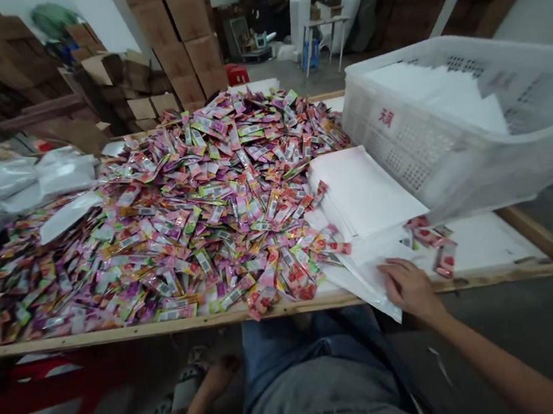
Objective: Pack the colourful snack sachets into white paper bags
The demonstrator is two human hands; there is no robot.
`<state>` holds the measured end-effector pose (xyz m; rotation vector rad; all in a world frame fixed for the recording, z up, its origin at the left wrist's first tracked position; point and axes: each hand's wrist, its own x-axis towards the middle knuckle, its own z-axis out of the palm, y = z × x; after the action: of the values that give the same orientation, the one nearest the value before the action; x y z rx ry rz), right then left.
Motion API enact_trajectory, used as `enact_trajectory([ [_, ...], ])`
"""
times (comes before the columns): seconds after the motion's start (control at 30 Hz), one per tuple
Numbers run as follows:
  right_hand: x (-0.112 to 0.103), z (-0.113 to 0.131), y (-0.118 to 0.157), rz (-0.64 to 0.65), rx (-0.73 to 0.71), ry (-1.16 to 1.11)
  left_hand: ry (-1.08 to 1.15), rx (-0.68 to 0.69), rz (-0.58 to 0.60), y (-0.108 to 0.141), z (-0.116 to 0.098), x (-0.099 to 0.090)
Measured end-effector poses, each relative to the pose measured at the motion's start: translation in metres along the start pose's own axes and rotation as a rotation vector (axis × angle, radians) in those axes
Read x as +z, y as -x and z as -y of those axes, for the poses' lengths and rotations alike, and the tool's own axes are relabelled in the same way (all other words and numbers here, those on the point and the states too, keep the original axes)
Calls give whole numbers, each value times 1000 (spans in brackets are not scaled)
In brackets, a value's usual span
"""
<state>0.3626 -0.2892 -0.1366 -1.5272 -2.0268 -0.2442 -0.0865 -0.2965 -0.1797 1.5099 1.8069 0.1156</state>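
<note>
My right hand (410,288) is at the table's front edge, its thumb and fingers closed on the side of a flat white plastic bag (367,270). One corner of that bag hangs over the wooden rim. Just behind it lies a stack of white bags (362,190). Small printed sachets (236,205) in pink, purple and green form a big heap left of the hand, and a few red ones (445,259) lie to its right. Low beside my leg, under table height, hangs my left hand (221,375); it is dark and blurred, so its fingers cannot be made out.
A white plastic crate (410,143) holding white bags stands at the right of the table, whose wooden rim (121,335) runs along the front. Filled clear bags (25,177) lie at the far left. Below are red stools (74,406); cardboard boxes (172,38) are piled behind.
</note>
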Motion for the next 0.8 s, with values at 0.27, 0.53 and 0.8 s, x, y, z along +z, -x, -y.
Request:
enact_trajectory([
  [0.27,-22,8,-16,-108,552,-346,-3,328,336,32,-78,-70],
  [0.53,-8,65,-120,29,312,-469,126,624,-233,-63,-173,-96],
  [0.8,69,57,-243,546,46,-296,-34,629,-47,-165,-204,-83],
])
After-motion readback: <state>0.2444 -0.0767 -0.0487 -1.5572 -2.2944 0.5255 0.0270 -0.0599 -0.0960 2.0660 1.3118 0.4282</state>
